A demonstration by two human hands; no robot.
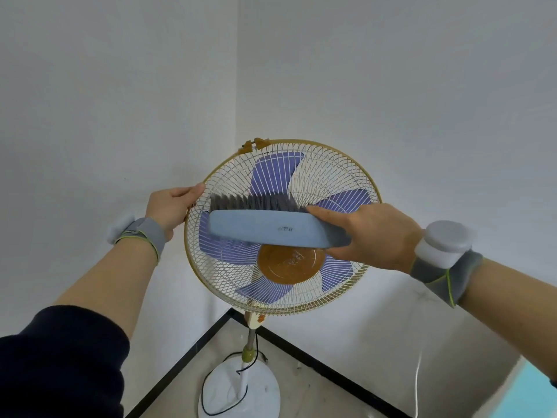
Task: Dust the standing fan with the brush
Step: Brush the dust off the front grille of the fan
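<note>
The standing fan (337, 176) stands in a room corner, with a cream wire grille, a yellowed rim, purple blades and an amber hub. My left hand (168, 208) grips the grille's left rim. My right hand (370, 236) holds the handle end of a light blue brush (271, 229). The brush lies crosswise over the grille just above the hub. Its grey bristles point up and away and touch the wires.
White walls meet behind the fan. Below, the fan pole (248, 351) runs down to a round white base (241, 390) on a beige floor with a black skirting line. A dark cord loops over the base. A white cable (417, 375) hangs at the right wall.
</note>
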